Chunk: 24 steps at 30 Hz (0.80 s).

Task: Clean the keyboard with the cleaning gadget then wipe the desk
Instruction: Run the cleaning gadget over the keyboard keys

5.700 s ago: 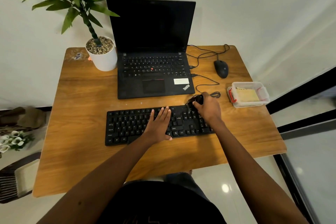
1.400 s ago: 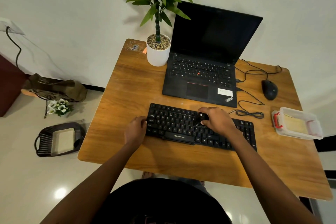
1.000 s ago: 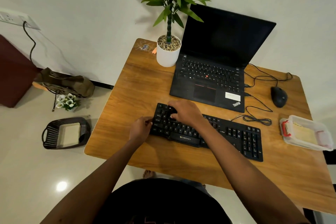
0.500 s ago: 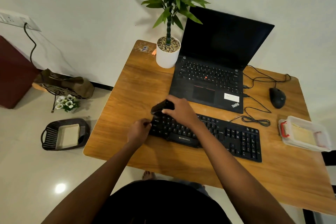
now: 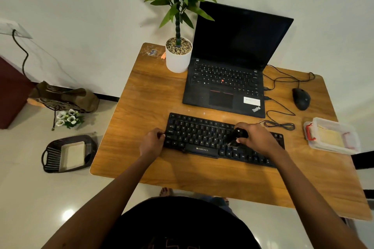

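Seen from the head camera, the flat black plastic keyboard (image 5: 202,137) with many small square keys lies in the middle of the smooth brown wooden desk (image 5: 141,97). The small black cleaning gadget (image 5: 236,135) stands on the keys, a bit to the 3 o'clock side of the keyboard's middle. It looks shiny, with a tiny bright spot on top. The right hand (image 5: 257,139) grasps the gadget with curled fingers. The left hand (image 5: 151,143) holds the keyboard's end at 9 o'clock, fingers curled on its edge. Half a second ago the gadget was up by the keyboard's 10 o'clock corner. Now it has gone across to the other side, and the left hand has stayed put. At 12 o'clock from the keyboard sits an open black laptop (image 5: 226,87). A round white plant pot (image 5: 178,58) full of pebbles is at 11 o'clock. A clear plastic box with red clips (image 5: 332,135) is at 3 o'clock.
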Each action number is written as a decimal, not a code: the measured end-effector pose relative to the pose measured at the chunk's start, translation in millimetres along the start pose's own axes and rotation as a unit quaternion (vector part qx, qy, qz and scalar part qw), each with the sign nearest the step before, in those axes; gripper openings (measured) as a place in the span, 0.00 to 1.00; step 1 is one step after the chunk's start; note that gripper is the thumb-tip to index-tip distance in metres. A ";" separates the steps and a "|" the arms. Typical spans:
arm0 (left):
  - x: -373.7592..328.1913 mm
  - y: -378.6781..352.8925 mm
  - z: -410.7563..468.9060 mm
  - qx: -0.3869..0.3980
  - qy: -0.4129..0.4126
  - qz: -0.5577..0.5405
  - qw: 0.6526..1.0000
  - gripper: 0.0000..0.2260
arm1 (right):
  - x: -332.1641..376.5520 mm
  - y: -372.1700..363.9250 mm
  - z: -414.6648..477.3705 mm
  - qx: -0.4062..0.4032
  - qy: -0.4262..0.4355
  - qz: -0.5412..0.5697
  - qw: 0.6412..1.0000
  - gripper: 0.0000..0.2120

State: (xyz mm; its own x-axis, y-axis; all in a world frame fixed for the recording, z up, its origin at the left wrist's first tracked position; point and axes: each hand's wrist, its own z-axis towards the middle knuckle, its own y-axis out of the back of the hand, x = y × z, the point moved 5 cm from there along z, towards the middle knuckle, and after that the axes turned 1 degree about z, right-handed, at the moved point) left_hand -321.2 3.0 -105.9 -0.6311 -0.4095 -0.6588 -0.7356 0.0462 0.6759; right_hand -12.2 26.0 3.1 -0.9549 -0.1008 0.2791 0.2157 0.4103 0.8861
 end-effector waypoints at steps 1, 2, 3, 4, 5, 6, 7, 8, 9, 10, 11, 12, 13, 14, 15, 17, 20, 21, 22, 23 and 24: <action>-0.1 0.6 0.0 -0.001 0.000 -0.001 1.000 0.10 | 7.2 -2.1 2.6 -0.006 0.006 -0.014 1.000 0.19; 0.2 1.0 0.0 -0.002 0.000 -0.004 1.000 0.10 | 14.3 -3.4 5.5 -0.010 0.011 -0.025 1.000 0.19; 0.2 1.3 -0.4 -0.002 -0.002 -0.006 1.000 0.11 | 21.1 -4.1 7.9 -0.014 0.017 -0.034 0.999 0.19; 0.2 1.4 -0.7 -0.001 -0.003 -0.008 1.000 0.11 | 27.6 -4.4 10.3 -0.018 0.023 -0.044 0.999 0.19; 0.5 1.1 -0.8 0.000 -0.004 -0.010 1.000 0.11 | 34.0 -4.6 12.5 -0.021 0.030 -0.052 0.998 0.19; 1.4 0.5 -1.0 0.003 -0.002 -0.011 1.000 0.11 | 41.0 -4.9 14.3 -0.022 0.037 -0.057 0.997 0.19; 1.6 0.2 -1.7 0.007 0.001 -0.010 1.000 0.11 | 48.0 -5.7 16.4 -0.022 0.044 -0.058 0.997 0.19; 1.7 0.6 -2.3 0.009 0.004 -0.010 1.000 0.12 | 56.4 -6.3 18.6 -0.022 0.054 -0.058 0.997 0.19; 1.5 0.9 -2.8 0.011 0.003 -0.011 1.000 0.12 | 64.9 -7.3 21.3 -0.020 0.062 -0.056 0.996 0.19; 1.7 0.7 -2.6 0.012 0.001 -0.014 1.000 0.12 | 73.5 -8.6 24.4 -0.019 0.071 -0.053 0.996 0.19; 2.6 0.4 -2.6 0.015 -0.001 -0.017 1.000 0.12 | 82.6 -10.4 27.7 -0.016 0.080 -0.052 0.995 0.18; 3.6 0.2 -3.0 0.019 0.000 -0.020 1.000 0.12 | 91.7 -12.8 31.2 -0.012 0.090 -0.053 0.994 0.19; 5.1 0.2 -3.6 0.024 0.001 -0.023 0.999 0.12 | 101.4 -15.7 34.6 -0.009 0.101 -0.058 0.993 0.19; 7.0 -0.1 -4.1 0.030 0.006 -0.029 0.999 0.11 | 111.4 -19.2 38.2 -0.006 0.113 -0.063 0.992 0.19; 9.3 -0.7 -4.7 0.035 0.012 -0.039 0.999 0.10 | 121.3 -22.4 41.4 -0.005 0.125 -0.062 0.990 0.19; 13.5 0.1 -6.5 0.040 0.026 -0.062 0.997 0.09 | 142.9 -28.2 46.8 -0.009 0.150 -0.060 0.987 0.20; 17.7 1.6 -8.6 0.047 0.032 -0.078 0.995 0.08 | 170.5 -35.5 50.9 -0.012 0.178 -0.039 0.983 0.21; 19.3 2.1 -8.8 0.048 0.031 -0.077 0.995 0.08 | 176.3 -37.8 50.9 -0.012 0.184 -0.012 0.983 0.21; 20.5 3.1 -9.1 0.047 0.031 -0.077 0.995 0.08 | 179.7 -40.3 49.8 -0.011 0.188 0.014 0.982 0.21; 21.1 4.4 -9.2 0.044 0.031 -0.076 0.996 0.08 | 180.2 -43.3 48.0 -0.007 0.191 0.028 0.981 0.21; 23.2 5.8 -8.4 0.037 0.033 -0.073 0.996 0.08 | 178.3 -45.2 45.7 -0.003 0.193 0.034 0.981 0.22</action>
State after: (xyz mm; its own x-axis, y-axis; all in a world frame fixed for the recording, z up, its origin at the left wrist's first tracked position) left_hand -338.0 -13.9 -114.5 -0.4998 -0.4756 -0.7239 -0.8362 0.0472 0.5463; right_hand -201.6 30.9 -4.1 -0.7908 -0.4090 0.4553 0.2783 0.4223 0.8627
